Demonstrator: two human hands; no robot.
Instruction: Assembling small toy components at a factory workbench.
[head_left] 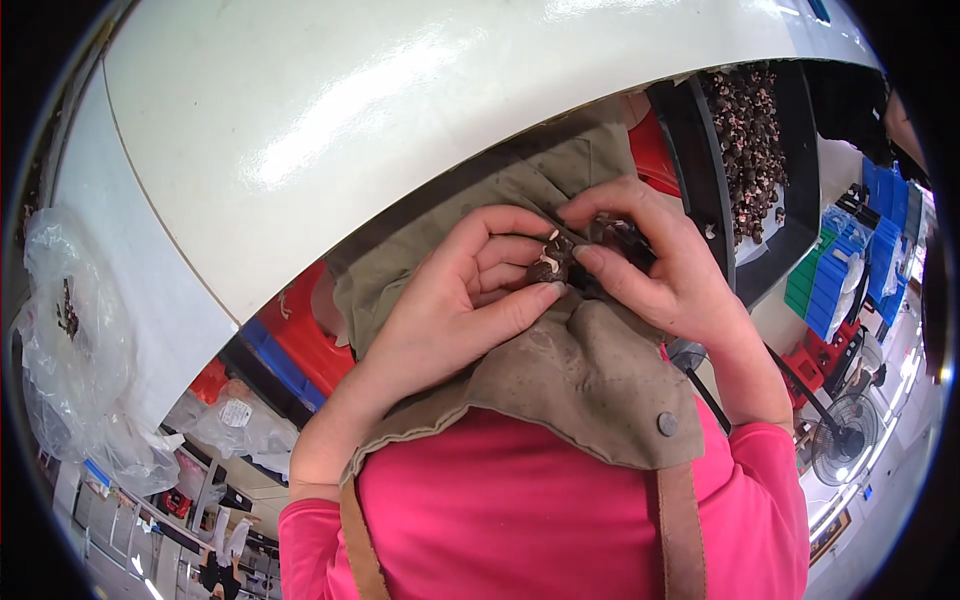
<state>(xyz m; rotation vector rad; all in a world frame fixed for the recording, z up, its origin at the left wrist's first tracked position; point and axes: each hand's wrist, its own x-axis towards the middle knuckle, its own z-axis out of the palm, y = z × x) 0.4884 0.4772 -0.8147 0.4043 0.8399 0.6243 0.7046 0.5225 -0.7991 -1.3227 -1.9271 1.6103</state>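
In front of my apron, my left hand [480,275] pinches a small dark brown piece with pale pink-white bits [549,262] between thumb and fingers. Close beside it, my right hand [655,255] curls around another dark, shiny piece [622,238], its thumb and fingertips toward the left hand's piece. My fingers partly cover both pieces, so their exact kind cannot be made out. Beneath the hands lies the olive-brown apron [560,350], bunched over my lap.
A glossy white table [300,100] spans the far side. At the right, a black tray [715,185] holds many similar dark-and-pink pieces [745,140]. Clear plastic bags [80,340] lie at the left. Blue bins [840,275] and a fan [848,438] stand farther right.
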